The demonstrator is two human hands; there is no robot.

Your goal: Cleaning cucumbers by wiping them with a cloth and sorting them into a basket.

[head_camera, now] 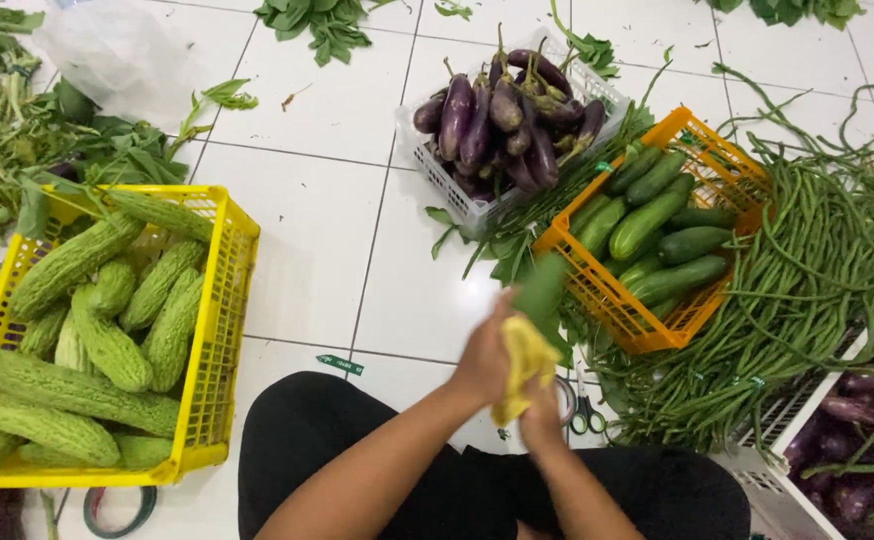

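Over my lap I hold a green cucumber (542, 287), blurred and pointing up and away from me. A yellow cloth (523, 362) is wrapped around its lower part. My left hand (480, 362) is closed on the cloth from the left side. My right hand (542, 412) sits just below and right of it, mostly under the cloth, gripping the cucumber's near end. An orange basket (612, 300) with several more cucumbers (647, 222) stands just beyond my hands to the right.
A yellow crate (219, 330) of bitter gourds (107, 345) stands at left. A white basket (457, 195) of purple eggplants (507, 115) is ahead. Long beans (807, 270) pile at right, another eggplant basket (787, 480) lower right. Scissors (584, 410) lie by my knee. A tape roll (117, 512) and leafy greens (17, 150) are at left.
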